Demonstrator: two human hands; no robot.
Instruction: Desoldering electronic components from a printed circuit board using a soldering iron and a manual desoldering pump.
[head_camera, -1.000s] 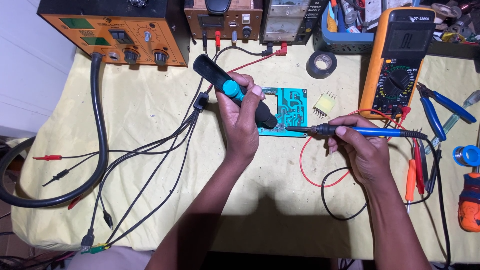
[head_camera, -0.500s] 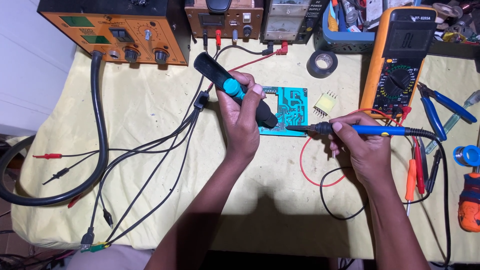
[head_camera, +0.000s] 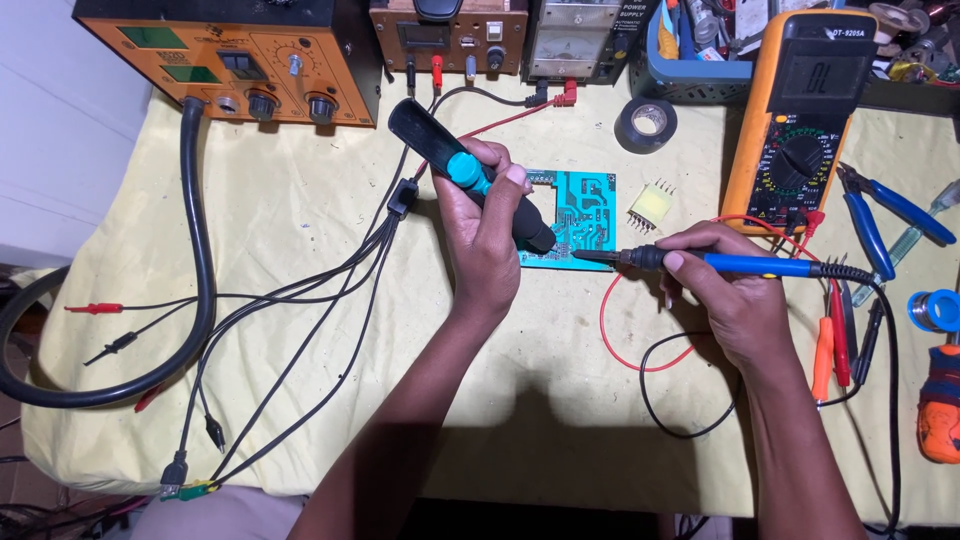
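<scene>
The circuit board (head_camera: 578, 218), teal with pale traces, lies flat on the yellow cloth (head_camera: 300, 260) at the middle of the bench, between the two hands. The left hand (head_camera: 485, 240) is closed around a black desoldering pump (head_camera: 470, 175) with a teal button, thumb near the button, and the pump's nose slants down onto the board's lower left part. The right hand (head_camera: 725, 290) pinches a blue-handled soldering iron (head_camera: 720, 263) like a pen; its dark tip meets the board's lower edge just beside the pump's nose. A small yellow transformer (head_camera: 651, 205) sits just right of the board, and a roll of black tape (head_camera: 647, 123) lies beyond it. An orange multimeter (head_camera: 800, 120) stands to the right, with blue-handled pliers (head_camera: 885, 215) beside it. An orange rework station (head_camera: 240, 55) occupies the far left corner, its thick black hose (head_camera: 195, 230) looping down the cloth. A red wire (head_camera: 625, 340) curls beneath the right hand.
</scene>
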